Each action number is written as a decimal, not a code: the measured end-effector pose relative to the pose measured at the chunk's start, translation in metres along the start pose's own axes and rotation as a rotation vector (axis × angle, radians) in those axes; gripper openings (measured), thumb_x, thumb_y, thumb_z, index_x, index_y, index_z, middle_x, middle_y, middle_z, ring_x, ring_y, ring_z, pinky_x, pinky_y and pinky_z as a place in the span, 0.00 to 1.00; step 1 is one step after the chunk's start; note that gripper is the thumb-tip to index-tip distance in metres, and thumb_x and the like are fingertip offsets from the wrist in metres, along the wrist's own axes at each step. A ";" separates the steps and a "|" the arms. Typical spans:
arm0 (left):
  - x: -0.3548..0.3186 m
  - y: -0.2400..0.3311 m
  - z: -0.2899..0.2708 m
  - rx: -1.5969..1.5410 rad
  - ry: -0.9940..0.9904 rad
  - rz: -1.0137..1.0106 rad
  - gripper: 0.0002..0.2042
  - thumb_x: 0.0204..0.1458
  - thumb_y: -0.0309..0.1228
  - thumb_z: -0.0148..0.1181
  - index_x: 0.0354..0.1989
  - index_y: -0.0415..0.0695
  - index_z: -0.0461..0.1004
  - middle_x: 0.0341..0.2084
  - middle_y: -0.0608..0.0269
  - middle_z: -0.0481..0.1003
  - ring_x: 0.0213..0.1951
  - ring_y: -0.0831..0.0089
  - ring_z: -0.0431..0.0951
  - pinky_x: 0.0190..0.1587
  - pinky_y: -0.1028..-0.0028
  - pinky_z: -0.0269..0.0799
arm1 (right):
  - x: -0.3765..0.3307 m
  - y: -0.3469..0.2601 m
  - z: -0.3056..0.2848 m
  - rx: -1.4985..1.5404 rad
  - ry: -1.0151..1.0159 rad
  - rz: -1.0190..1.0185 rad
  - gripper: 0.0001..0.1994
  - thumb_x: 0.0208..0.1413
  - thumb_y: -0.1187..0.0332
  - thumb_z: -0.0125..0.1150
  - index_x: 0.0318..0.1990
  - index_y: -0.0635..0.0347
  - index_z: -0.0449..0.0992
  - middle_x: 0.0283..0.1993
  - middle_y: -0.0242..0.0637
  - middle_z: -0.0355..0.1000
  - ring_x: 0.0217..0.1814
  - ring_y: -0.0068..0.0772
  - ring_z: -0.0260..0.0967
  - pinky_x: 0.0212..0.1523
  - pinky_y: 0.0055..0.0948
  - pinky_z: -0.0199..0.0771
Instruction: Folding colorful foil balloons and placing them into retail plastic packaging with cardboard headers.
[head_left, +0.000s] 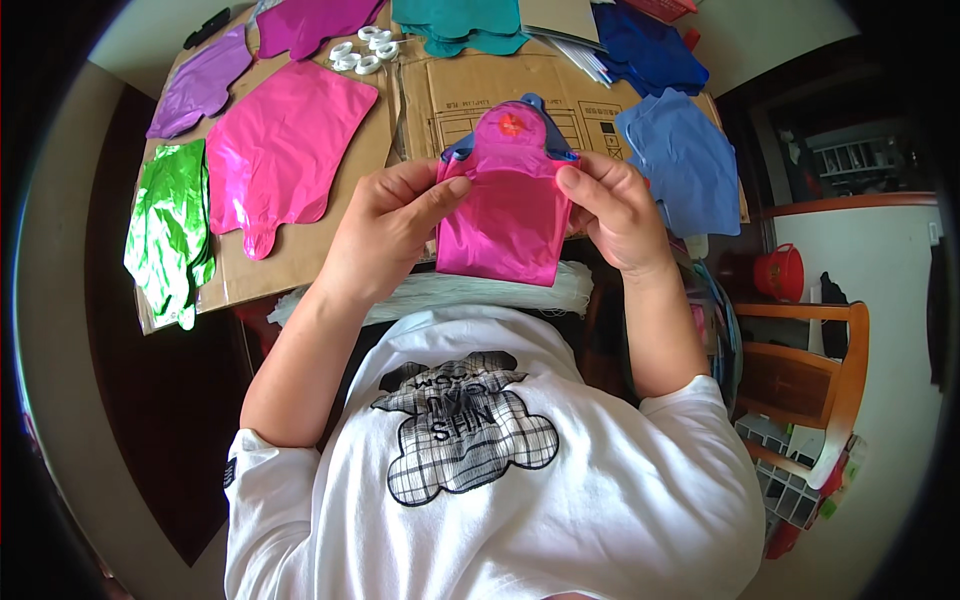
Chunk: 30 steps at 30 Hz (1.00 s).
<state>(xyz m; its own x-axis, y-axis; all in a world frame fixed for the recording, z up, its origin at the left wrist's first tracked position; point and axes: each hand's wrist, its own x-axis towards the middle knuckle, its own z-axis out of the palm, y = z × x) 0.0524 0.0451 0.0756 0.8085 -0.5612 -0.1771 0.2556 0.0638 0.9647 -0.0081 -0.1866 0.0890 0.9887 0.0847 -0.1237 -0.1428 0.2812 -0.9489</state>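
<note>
A flat, shiny pink foil balloon (505, 235) hangs between my two hands above the near edge of the cardboard-covered table. My left hand (400, 220) pinches its left side between thumb and fingers. On the opposite side, my right hand (622, 212) grips it the same way, thumb on top. A rounded tab with a red-orange spot stands up at the balloon's far end. Dark blue film (533, 101) shows behind that tab and at both corners; whether it joins the pink sheet I cannot tell. Some fingertips are hidden beneath the foil.
Flat foil sheets ring the table (275, 277): pink (285, 150), green (165, 225), purple (205, 85), teal (460, 22), navy (655, 50) and light blue (685, 160). Several white tape rolls (368, 64) and white sticks (585, 60) lie at the back. A wooden chair (790, 380) stands right.
</note>
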 end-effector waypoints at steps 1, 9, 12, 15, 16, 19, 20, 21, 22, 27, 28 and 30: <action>-0.001 -0.001 0.000 -0.021 0.011 0.003 0.10 0.59 0.35 0.60 0.35 0.40 0.78 0.17 0.80 0.66 0.19 0.91 0.58 0.19 0.84 0.52 | -0.001 0.002 0.000 0.004 0.020 -0.020 0.08 0.58 0.66 0.62 0.36 0.62 0.79 0.28 0.26 0.74 0.25 0.13 0.67 0.27 0.14 0.73; 0.000 0.012 -0.005 -0.092 -0.107 -0.063 0.08 0.58 0.31 0.60 0.39 0.38 0.78 0.26 0.72 0.76 0.25 0.89 0.69 0.27 0.85 0.63 | -0.004 0.012 -0.006 -0.280 -0.010 -0.163 0.11 0.59 0.68 0.61 0.26 0.62 0.76 0.20 0.22 0.66 0.21 0.11 0.58 0.21 0.17 0.55; 0.001 0.010 -0.009 -0.101 -0.116 -0.072 0.09 0.58 0.29 0.59 0.42 0.37 0.78 0.29 0.69 0.78 0.27 0.87 0.72 0.30 0.85 0.67 | -0.006 0.009 -0.005 -0.309 -0.008 -0.174 0.11 0.59 0.68 0.60 0.26 0.63 0.76 0.20 0.23 0.66 0.21 0.12 0.57 0.21 0.17 0.56; -0.003 0.009 -0.009 -0.206 -0.127 -0.092 0.09 0.59 0.28 0.59 0.44 0.37 0.77 0.31 0.67 0.79 0.29 0.86 0.74 0.31 0.84 0.71 | -0.009 0.008 0.000 -0.259 -0.003 -0.177 0.09 0.60 0.69 0.59 0.31 0.64 0.78 0.23 0.25 0.69 0.22 0.12 0.59 0.23 0.17 0.58; -0.004 0.009 -0.008 -0.251 -0.131 -0.100 0.09 0.59 0.28 0.58 0.45 0.38 0.77 0.31 0.67 0.79 0.29 0.86 0.75 0.32 0.83 0.72 | -0.011 0.006 0.002 -0.211 -0.002 -0.172 0.08 0.60 0.69 0.58 0.33 0.65 0.78 0.24 0.25 0.71 0.24 0.13 0.60 0.25 0.17 0.59; -0.006 0.011 -0.008 -0.295 -0.106 -0.079 0.10 0.59 0.27 0.57 0.48 0.38 0.77 0.32 0.66 0.79 0.32 0.84 0.77 0.34 0.82 0.75 | -0.015 -0.008 0.012 -0.077 -0.011 -0.106 0.08 0.60 0.70 0.56 0.38 0.66 0.79 0.29 0.27 0.74 0.27 0.13 0.62 0.29 0.17 0.61; -0.006 0.009 -0.010 -0.262 -0.124 -0.075 0.11 0.60 0.27 0.57 0.48 0.38 0.76 0.33 0.66 0.79 0.32 0.83 0.77 0.34 0.81 0.76 | -0.015 -0.011 0.014 -0.034 -0.015 -0.076 0.09 0.60 0.70 0.56 0.39 0.66 0.79 0.30 0.28 0.75 0.29 0.14 0.63 0.31 0.17 0.62; -0.005 0.007 -0.012 -0.228 -0.145 -0.069 0.11 0.60 0.27 0.57 0.48 0.38 0.76 0.34 0.65 0.79 0.33 0.82 0.78 0.35 0.80 0.76 | -0.014 -0.012 0.011 -0.018 -0.052 -0.047 0.10 0.59 0.71 0.57 0.42 0.67 0.79 0.32 0.28 0.75 0.33 0.13 0.65 0.34 0.17 0.65; -0.004 0.007 -0.013 -0.195 -0.167 -0.062 0.11 0.60 0.26 0.56 0.49 0.38 0.76 0.34 0.64 0.79 0.34 0.81 0.78 0.36 0.79 0.77 | -0.013 -0.010 0.009 -0.042 -0.072 -0.053 0.10 0.59 0.71 0.57 0.43 0.67 0.79 0.33 0.28 0.75 0.33 0.13 0.65 0.35 0.18 0.66; -0.007 0.014 -0.009 -0.268 -0.149 -0.074 0.12 0.60 0.25 0.56 0.50 0.37 0.75 0.34 0.64 0.79 0.34 0.81 0.79 0.36 0.80 0.78 | -0.012 0.006 0.001 -0.047 -0.093 -0.102 0.11 0.59 0.75 0.57 0.47 0.68 0.78 0.39 0.32 0.78 0.40 0.16 0.70 0.44 0.19 0.70; -0.008 0.017 -0.011 -0.295 -0.160 -0.072 0.12 0.60 0.25 0.56 0.51 0.37 0.75 0.33 0.64 0.79 0.34 0.81 0.79 0.35 0.80 0.78 | -0.012 0.006 0.002 -0.039 -0.090 -0.128 0.11 0.59 0.76 0.57 0.47 0.69 0.78 0.41 0.33 0.78 0.42 0.16 0.71 0.45 0.19 0.71; -0.007 0.021 -0.021 -0.245 -0.268 -0.063 0.12 0.59 0.24 0.55 0.51 0.39 0.76 0.33 0.65 0.79 0.33 0.82 0.78 0.34 0.82 0.77 | -0.011 0.007 0.001 0.058 -0.158 -0.162 0.11 0.58 0.79 0.55 0.47 0.69 0.78 0.46 0.39 0.78 0.46 0.22 0.73 0.51 0.21 0.71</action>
<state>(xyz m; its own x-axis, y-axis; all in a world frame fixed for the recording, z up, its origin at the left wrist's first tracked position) 0.0628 0.0678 0.0934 0.6281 -0.7643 -0.1463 0.4465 0.2000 0.8722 -0.0201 -0.1845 0.0841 0.9802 0.1813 0.0802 0.0103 0.3577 -0.9338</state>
